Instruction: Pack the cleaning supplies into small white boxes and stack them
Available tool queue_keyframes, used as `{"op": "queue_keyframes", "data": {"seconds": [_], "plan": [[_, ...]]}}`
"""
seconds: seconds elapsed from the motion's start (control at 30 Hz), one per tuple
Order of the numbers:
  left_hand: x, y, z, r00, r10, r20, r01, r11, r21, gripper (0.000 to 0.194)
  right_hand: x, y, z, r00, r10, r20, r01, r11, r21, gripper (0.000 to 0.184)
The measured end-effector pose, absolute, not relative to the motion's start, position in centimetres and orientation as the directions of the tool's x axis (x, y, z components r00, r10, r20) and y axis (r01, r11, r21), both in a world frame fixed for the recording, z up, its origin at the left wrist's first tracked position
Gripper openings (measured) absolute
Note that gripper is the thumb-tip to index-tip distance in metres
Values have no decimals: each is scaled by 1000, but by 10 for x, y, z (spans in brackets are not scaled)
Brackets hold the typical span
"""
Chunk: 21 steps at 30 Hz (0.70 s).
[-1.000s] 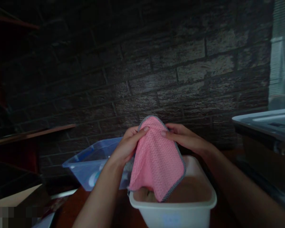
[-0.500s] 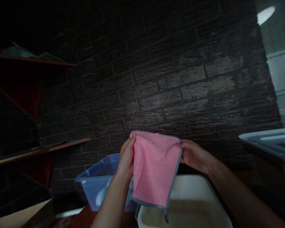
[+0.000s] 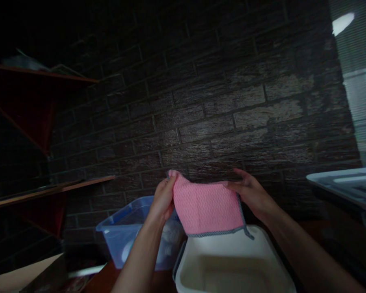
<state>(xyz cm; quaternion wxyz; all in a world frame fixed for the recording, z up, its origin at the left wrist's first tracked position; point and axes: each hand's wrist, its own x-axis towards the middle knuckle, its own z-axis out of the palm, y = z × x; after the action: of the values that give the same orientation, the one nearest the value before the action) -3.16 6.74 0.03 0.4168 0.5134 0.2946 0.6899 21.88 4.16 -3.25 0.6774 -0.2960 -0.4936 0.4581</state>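
A pink textured cleaning cloth [image 3: 212,207] with a grey stitched edge hangs between my two hands, its upper edge sagging. My left hand [image 3: 164,197] pinches the upper left corner between thumb and fingers. On the other side, my right hand [image 3: 250,189] grips the cloth near its upper right with the thumb in front, while some fingers stick out behind. A small grey loop dangles from the lower right corner. Right below the cloth stands a white rectangular bin [image 3: 189,264], open at the top. Behind my left forearm is a translucent blue plastic box [image 3: 116,238] with pale items inside.
Wooden shelves [image 3: 88,181] jut from the left along a dark brick wall [image 3: 195,114]. A cardboard box [image 3: 27,272] sits at the lower left. On the right, a pale lid or tray [image 3: 347,181] reaches in at bin height and above. A window with blinds [image 3: 361,97] is at the upper right.
The cloth's lower edge has risen and swung right, so it hangs shorter and wider, uncovering more of the bin. My right hand has shifted its grip, fingers now spread more.
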Motion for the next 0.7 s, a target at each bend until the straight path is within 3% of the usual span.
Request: {"op": "queue_keyframes", "data": {"seconds": [0.07, 0.17, 0.2, 0.27, 0.4, 0.53, 0.7], "plan": [[-36, 72, -1, -81, 887, 454, -277, -458, 845, 50, 226, 39, -26, 141, 871, 471, -326, 490, -809, 89], [-42, 80, -3, -112, 872, 476, -276, -487, 828, 50, 235, 33, -18, 163, 827, 538, -279, 562, -779, 46], [-43, 81, -3, -124, 866, 485, -276, -500, 821, 53, 237, 32, -17, 179, 818, 546, -260, 575, -776, 39], [-47, 82, -2, -98, 861, 499, -281, -505, 816, 57, 240, 29, -15, 192, 811, 553, -236, 585, -776, 38], [-54, 80, 3, -25, 854, 520, -286, -504, 815, 44, 245, 30, -14, 161, 821, 547, -197, 570, -798, 51], [-66, 81, 4, 47, 836, 546, -267, -516, 813, 49, 252, 36, -15, 219, 765, 606, -29, 626, -779, 50], [-73, 86, 1, 63, 788, 613, -71, -609, 790, 45, 261, 45, -20, 229, 730, 644, 78, 646, -759, 44]]}}
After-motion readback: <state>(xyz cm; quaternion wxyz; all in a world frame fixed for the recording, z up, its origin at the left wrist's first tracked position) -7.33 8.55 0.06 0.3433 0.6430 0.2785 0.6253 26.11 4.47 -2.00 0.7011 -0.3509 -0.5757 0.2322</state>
